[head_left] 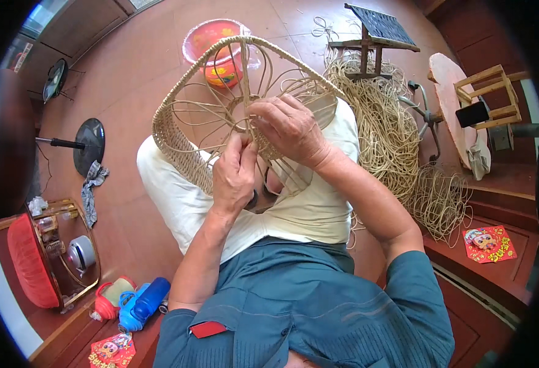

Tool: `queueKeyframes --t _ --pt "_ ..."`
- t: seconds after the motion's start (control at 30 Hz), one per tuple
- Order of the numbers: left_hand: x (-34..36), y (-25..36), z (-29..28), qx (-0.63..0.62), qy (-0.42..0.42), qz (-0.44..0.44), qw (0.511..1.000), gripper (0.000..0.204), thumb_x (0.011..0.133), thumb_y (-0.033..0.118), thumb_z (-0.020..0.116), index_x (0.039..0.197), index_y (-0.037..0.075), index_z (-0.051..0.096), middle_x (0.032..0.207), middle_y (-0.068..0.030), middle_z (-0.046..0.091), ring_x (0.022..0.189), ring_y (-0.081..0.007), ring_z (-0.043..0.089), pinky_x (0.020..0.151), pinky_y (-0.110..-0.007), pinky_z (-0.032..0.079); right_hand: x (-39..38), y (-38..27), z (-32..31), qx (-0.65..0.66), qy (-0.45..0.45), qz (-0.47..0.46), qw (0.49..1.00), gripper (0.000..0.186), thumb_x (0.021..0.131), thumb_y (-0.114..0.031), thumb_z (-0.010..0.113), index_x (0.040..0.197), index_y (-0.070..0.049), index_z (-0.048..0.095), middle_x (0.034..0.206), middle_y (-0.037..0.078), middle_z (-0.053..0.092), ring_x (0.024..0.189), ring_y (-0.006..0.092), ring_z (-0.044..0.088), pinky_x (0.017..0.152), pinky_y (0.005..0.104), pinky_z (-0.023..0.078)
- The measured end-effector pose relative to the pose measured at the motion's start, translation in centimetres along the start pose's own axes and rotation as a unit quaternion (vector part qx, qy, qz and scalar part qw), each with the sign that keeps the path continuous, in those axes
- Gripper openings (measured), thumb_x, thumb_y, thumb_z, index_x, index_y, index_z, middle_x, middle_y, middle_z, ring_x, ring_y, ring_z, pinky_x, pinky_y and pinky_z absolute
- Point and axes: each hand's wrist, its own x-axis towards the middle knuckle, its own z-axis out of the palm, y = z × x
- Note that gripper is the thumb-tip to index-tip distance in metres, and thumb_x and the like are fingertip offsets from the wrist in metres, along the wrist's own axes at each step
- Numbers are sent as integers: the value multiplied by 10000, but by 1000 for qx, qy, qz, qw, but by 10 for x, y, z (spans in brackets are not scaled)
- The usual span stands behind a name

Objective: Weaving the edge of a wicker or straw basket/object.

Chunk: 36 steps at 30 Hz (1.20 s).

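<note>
A partly woven basket (186, 161) of tan cord on a wire frame rests on my lap, between my knees. Its rim is wrapped in cord, and looped wires with open gaps form the middle. My left hand (235, 168) pinches a strand of cord at the near side of the small central ring, thumb against fingers. Just right of it, my right hand (291, 129) is closed at the upright, cord-wrapped strip by the ring; its fingertips are curled and partly hidden, and what they grip does not show clearly.
A large heap of loose tan cord (377, 122) lies on the floor at right, below a dark-topped stool (383, 27). Ahead stands a red patterned basin (217, 37). At left are a black round stand base (89, 147) and blue bottles (143, 303). A phone (472, 115) rests at right.
</note>
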Motion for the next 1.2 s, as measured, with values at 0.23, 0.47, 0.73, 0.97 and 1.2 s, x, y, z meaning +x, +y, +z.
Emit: queueKeyframes --t 0.23,0.47,0.73,0.97,1.2 --pt "-5 -2 3 257 -10 81 963 193 1136 240 567 1188 91 678 815 -211 729 759 -481 724 639 -548 542 -4 5 0 20 0 21 1000 255 941 -95 759 1188 -95 696 1213 97 718 1081 308 725 922 423 598" --pt "-7 4 -4 246 -31 90 965 168 1113 202 585 1179 84 686 840 -203 738 755 -447 734 651 -533 553 -3 2 0 23 -7 13 1000 259 936 -99 766 1186 -108 700 1201 85 722 1089 303 728 949 411 600" --pt "-27 59 -32 188 -97 61 976 138 1051 199 678 1069 83 750 847 -167 745 774 -389 732 673 -491 520 -2 9 2 -3 -14 -4 1000 235 946 -189 787 1160 -138 706 1127 23 746 1039 261 728 922 385 597" --pt "-40 127 -83 235 -73 221 944 118 982 149 736 902 93 801 796 -5 741 751 -213 599 797 -367 438 -3 14 8 -15 -16 10 1000 148 959 -228 777 1073 -171 703 1004 -17 750 888 244 690 824 371 588" --pt "-64 146 -140 -112 122 221 961 224 904 140 701 723 22 642 698 -109 622 661 -217 580 594 -372 476 3 8 7 -31 -8 30 999 164 913 -221 820 1036 -168 724 929 -8 758 850 242 702 741 368 573"
